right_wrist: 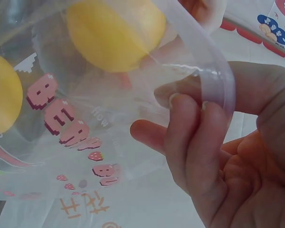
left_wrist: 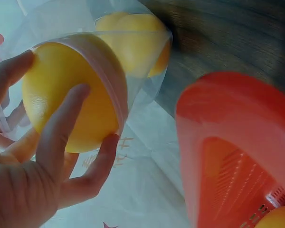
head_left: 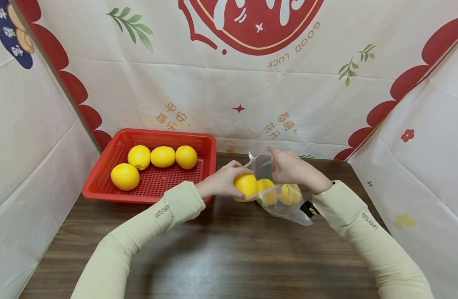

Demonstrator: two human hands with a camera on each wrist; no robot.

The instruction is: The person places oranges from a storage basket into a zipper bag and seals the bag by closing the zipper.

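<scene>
My left hand (head_left: 226,179) grips a yellow orange (left_wrist: 61,90) at the mouth of a clear plastic bag (head_left: 290,214). In the left wrist view the bag's rim runs across this orange, its far side lying inside the film. With thumb and fingers, my right hand (right_wrist: 204,137) pinches the opposite edge of the mouth, holding it wide. Other oranges (head_left: 290,194) lie lower in the bag, seen through the film. Pink lettering and small strawberries (right_wrist: 96,156) are printed on the bag in the right wrist view.
Left of the bag stands a red perforated plastic basket (head_left: 120,196) with several oranges (head_left: 162,157) in it. A small black item (head_left: 308,208) lies beside the bag near the right sleeve. Printed cloth (head_left: 229,91) walls in the dark wooden table (head_left: 229,257) at the back and sides.
</scene>
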